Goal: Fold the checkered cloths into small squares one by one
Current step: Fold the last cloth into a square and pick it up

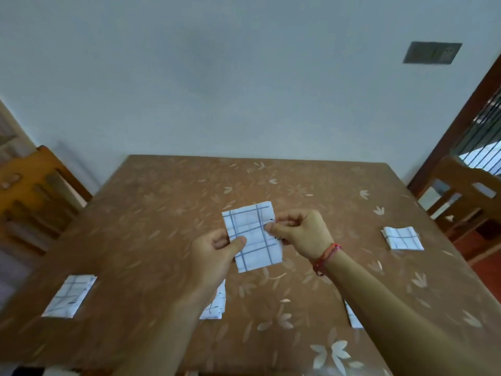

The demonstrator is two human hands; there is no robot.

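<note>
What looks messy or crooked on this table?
Nothing much. The held cloth, pinched by the left hand and right hand, tilts a little. The left folded cloth and right folded cloth lie flat on the table.

No readable text, labels, numbers or signs anywhere in view.

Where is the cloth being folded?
Head view, centre: the checkered cloth is held over the table, left hand pinching its left edge, right hand its right edge.
</note>
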